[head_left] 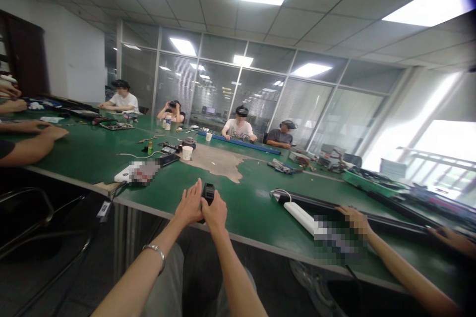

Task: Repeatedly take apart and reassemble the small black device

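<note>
A small black box-shaped device [208, 192] stands at the near edge of the green table, right in front of me. My right hand [216, 212] is closed around its right and near sides. On the other side, my left hand [189, 204] has its fingers stretched out and lies beside the device; whether its palm touches the device is hidden. A metal bracelet [156, 256] circles my left wrist. What exactly the device is cannot be made out.
Left of my hands, a white device [126, 172] lies near the edge, with a paper cup [187, 152] farther back. At right, a white strip [303, 218] lies before a long black bar [316, 206], near another person's hand [355, 220]. Several people sit around the green table [256, 208].
</note>
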`<state>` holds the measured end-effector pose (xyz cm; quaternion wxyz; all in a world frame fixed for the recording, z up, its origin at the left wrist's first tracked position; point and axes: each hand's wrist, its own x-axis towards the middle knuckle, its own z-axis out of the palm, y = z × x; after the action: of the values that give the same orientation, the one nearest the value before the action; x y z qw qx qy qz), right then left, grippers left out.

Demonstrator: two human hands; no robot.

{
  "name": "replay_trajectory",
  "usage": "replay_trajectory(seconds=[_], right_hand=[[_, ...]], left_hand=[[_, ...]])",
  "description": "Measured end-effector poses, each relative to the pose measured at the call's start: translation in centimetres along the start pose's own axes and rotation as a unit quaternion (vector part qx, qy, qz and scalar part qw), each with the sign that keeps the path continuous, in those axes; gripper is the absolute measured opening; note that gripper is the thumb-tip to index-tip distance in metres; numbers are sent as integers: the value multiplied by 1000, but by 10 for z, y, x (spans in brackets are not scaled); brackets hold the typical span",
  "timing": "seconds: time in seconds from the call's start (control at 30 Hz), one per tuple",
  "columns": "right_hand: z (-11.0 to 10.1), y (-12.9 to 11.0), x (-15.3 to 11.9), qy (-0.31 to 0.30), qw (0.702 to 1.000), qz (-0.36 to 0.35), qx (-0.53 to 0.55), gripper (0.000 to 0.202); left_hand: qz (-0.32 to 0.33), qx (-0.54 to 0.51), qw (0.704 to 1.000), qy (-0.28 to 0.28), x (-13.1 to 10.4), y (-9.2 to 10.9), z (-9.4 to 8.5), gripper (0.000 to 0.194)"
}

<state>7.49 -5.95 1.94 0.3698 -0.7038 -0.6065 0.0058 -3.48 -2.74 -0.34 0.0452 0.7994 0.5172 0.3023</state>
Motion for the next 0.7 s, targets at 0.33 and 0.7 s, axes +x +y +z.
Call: replay_trajectory(seconds=[0.33,0.7], right_hand=[[-22,38,17,103,992,37,61,61],[-3,82,5,78,996,12,-51,71]], left_hand=[[3,8,1000,-12,0,2,-3,119],[-1,16,1000,-19,3,-1,-2,118]])
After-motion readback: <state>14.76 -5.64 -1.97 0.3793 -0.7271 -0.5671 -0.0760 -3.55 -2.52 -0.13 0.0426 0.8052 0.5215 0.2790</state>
